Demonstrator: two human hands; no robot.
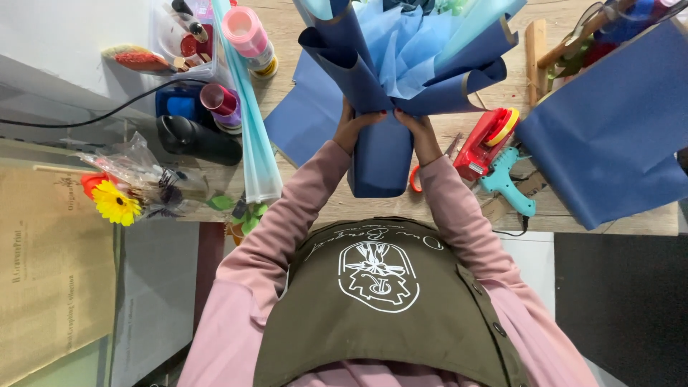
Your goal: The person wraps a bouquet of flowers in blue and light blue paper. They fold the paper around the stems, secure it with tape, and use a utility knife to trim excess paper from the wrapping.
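A bouquet wrap (pixel 380 154) of dark blue paper with light blue tissue fanning out at its top stands on the wooden table (pixel 430 208). My left hand (pixel 356 123) clasps its narrow waist from the left. My right hand (pixel 421 130) clasps the same waist from the right. Both sleeves are pink, and an olive apron covers my chest.
A large dark blue paper sheet (pixel 609 129) lies at right. A red tape dispenser (pixel 487 140) and a teal glue gun (pixel 505 183) sit beside my right arm. Ribbon spools (pixel 247 32), a black bottle (pixel 197 140), a yellow flower (pixel 115 203) and a light blue roll (pixel 254 136) crowd the left.
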